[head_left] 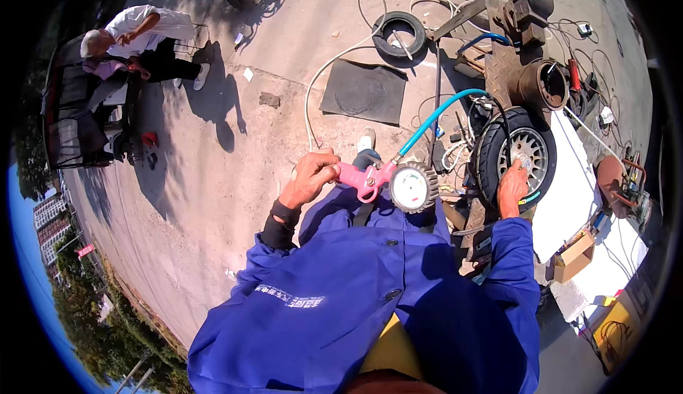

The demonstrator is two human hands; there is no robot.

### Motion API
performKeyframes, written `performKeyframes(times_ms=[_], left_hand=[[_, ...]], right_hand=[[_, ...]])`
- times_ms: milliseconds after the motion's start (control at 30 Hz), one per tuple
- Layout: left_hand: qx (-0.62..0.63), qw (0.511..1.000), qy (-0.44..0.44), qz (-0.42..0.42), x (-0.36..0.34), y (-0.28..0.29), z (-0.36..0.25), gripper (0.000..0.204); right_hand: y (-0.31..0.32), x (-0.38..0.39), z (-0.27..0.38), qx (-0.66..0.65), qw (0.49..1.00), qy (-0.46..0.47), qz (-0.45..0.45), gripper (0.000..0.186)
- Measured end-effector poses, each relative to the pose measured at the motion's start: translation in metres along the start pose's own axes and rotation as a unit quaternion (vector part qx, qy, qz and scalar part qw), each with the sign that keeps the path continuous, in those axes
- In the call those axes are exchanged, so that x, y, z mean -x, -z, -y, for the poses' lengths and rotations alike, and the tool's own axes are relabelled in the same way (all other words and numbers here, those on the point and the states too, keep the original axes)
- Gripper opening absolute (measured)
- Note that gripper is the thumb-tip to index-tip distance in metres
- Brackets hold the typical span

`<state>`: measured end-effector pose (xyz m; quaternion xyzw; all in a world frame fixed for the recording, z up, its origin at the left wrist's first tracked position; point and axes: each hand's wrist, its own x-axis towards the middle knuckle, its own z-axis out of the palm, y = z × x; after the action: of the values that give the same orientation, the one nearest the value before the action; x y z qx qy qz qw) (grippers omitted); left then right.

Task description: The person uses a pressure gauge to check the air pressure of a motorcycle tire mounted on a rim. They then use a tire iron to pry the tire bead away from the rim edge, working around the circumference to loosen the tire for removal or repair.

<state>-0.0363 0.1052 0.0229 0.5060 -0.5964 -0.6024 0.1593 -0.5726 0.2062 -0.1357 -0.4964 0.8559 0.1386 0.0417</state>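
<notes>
**Left hand on the pink air gun, right hand at the wheel**

The left hand (311,178) is closed around the handle of the pink air gun (359,177), held in front of the person's lap. A pale hose (308,102) comes down near that hand. It could snag and tug the gun, I think, if a foot or arm caught it.

Next comes the round dial (410,189), joined to the gun. It could bang on something hard if the left hand let go.

A blue hose (441,109) bends from the gun to a black hose (506,120) over the wheel (492,153). If the gun were pulled too far left, the hose might pull tight and come loose.

The wheel is right of the person's knees. The right hand (511,186) is on its face, by the spokes. I cannot tell if its fingers pinch anything. If the wheel slipped, those fingers could get hurt.

Now for room: the left side has lots of ground (235,180) for moving. Ahead lie a black mat (365,91) and a loose tire (385,49). On the right it is tight, with a white board (578,180) edge beside the wheel and a box (575,257) near it.
</notes>
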Motion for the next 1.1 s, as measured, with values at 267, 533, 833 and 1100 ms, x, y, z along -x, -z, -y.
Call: performKeyframes(times_ms=[267,533,833,1100], left_hand=[[-0.073,0.997,-0.017,-0.006,0.013,0.008,-0.005,0.034],[-0.063,0.997,-0.034,-0.025,0.013,0.002,0.002,0.032],[-0.071,0.996,-0.016,-0.059,0.030,-0.004,0.013,0.034],[-0.051,0.999,-0.005,-0.015,0.024,0.009,-0.001,0.037]], right_hand=[[-0.030,-0.001,-0.015,0.041,0.999,0.016,-0.016,0.023],[-0.039,-0.020,-0.029,0.118,0.990,0.039,-0.060,0.025],[-0.027,-0.009,-0.017,0.046,0.998,0.048,-0.014,0.018],[-0.062,-0.011,-0.031,-0.024,0.988,0.083,-0.126,0.029]])
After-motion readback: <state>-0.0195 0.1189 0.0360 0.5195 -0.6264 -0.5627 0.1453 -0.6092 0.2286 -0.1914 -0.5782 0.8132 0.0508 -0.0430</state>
